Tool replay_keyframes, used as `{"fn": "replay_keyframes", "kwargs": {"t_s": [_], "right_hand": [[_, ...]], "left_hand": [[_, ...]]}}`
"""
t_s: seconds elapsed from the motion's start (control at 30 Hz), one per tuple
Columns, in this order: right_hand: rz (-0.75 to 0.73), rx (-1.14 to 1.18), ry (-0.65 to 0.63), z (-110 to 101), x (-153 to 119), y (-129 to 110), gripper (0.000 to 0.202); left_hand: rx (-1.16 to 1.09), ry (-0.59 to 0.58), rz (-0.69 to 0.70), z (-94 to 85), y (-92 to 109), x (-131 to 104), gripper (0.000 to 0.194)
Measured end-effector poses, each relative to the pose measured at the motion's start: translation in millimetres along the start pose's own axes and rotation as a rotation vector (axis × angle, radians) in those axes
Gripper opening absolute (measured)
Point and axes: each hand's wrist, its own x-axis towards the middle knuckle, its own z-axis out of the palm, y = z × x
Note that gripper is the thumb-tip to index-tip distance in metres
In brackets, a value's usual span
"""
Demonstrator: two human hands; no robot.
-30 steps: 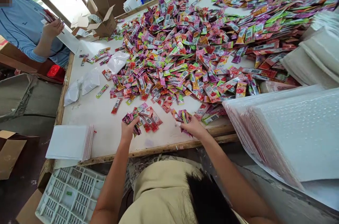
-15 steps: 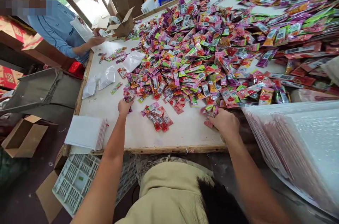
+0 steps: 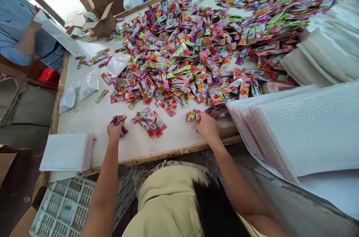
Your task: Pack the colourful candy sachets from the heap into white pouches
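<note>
Small shiny snack packets in pink, purple, green and orange lie in a big heap on the white table. My left hand is closed around a bunch of mostly purple packets, near the table's front left. Farther right, my right hand grips another bunch of pink and green packets, just in front of the heap. Between the two hands lies a small loose group of red and pink packets, apart from the heap. My fingertips are partly hidden by the packets.
White padded envelopes are stacked at the front left; a larger stack stands at the right. Filled white pouches lie on the left. A co-worker holds a white bag at the far left, beside an open carton.
The view has swung to the right. Both hands still hold packets, with the right hand now closer to the small group. The co-worker's white bag has been lifted and blurs with motion.
</note>
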Motion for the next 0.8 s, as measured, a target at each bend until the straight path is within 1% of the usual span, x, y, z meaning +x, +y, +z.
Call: {"fn": "replay_keyframes", "kwargs": {"t_s": [0.07,0.1,0.13,0.17,0.23,0.27,0.3,0.33,0.37,0.4,0.43,0.47,0.53,0.57,0.63,0.67,0.73,0.8], "right_hand": [[-0.096,0.074,0.037,1,-4,2,0.015],[-0.143,0.149,0.081,3,-7,5,0.011],[-0.169,0.260,0.131,7,-10,10,0.009],[-0.165,0.408,0.181,10,-14,15,0.011],[-0.077,0.761,0.256,16,-18,24,0.025],[-0.020,0.924,0.264,17,-18,26,0.032],[0.016,1.054,0.243,16,-17,26,0.038],[0.017,1.135,0.197,14,-13,24,0.039],[-0.026,1.160,0.133,10,-8,18,0.038],[-0.106,1.124,0.065,5,-2,10,0.034],[-0.207,1.031,0.011,-1,7,0,0.030],[-0.315,0.895,-0.017,-8,16,-12,0.027],[-0.501,0.549,-0.004,-20,38,-39,0.023],[-0.562,0.361,0.010,-24,49,-52,0.022],[-0.626,0.035,0.005,-30,69,-74,0.023],[-0.638,-0.074,-0.018,-30,78,-82,0.023],[-0.654,-0.186,-0.064,-29,89,-90,0.023],[-0.683,-0.206,-0.071,-26,94,-90,0.023]], "left_hand": [[-0.093,0.063,-0.066,-1.2,5,-5,0.028],[-0.156,0.072,-0.083,-3.0,8,-9,0.030],[-0.238,0.048,-0.082,-5.4,11,-14,0.032],[-0.310,0.015,-0.067,-8.3,14,-19,0.034],[-0.385,-0.048,-0.013,-13.9,20,-31,0.035],[-0.393,-0.076,0.013,-15.6,24,-36,0.035],[-0.390,-0.110,0.031,-15.9,29,-41,0.036],[-0.379,-0.152,0.044,-14.4,36,-46,0.037],[-0.354,-0.202,0.050,-11.0,43,-49,0.038],[-0.311,-0.256,0.053,-5.6,50,-51,0.038],[-0.248,-0.312,0.059,1.5,58,-52,0.036],[-0.163,-0.359,0.075,10.1,65,-52,0.032],[0.043,-0.417,0.142,29.4,77,-51,0.020],[0.147,-0.421,0.188,38.9,81,-50,0.016],[0.320,-0.389,0.269,54.8,86,-49,0.015],[0.382,-0.370,0.292,60.4,86,-49,0.015],[0.452,-0.336,0.303,66.6,82,-51,0.016],[0.448,-0.330,0.300,67.5,76,-53,0.015]]}}
